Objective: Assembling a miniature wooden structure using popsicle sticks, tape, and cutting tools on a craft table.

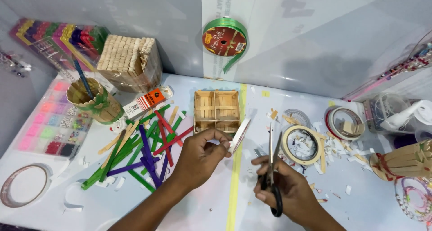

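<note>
My left hand (200, 155) pinches a short white strip (239, 135), holding it tilted just in front of a small wooden stick tray (216, 110). My right hand (281, 186) grips black-handled scissors (271, 170) with the blades pointing up and away, a little to the right of the strip and apart from it. A loose pile of green, purple and red craft sticks (145, 148) lies to the left of my left hand.
A stick-built cup (95, 100) with a blue pen, a bundle of plain sticks (130, 62), a glue tube (146, 101) and a bead box (51, 125) stand at left. Tape rolls (300, 144) and paper scraps lie at right; a green ribbon spool (224, 38) hangs behind.
</note>
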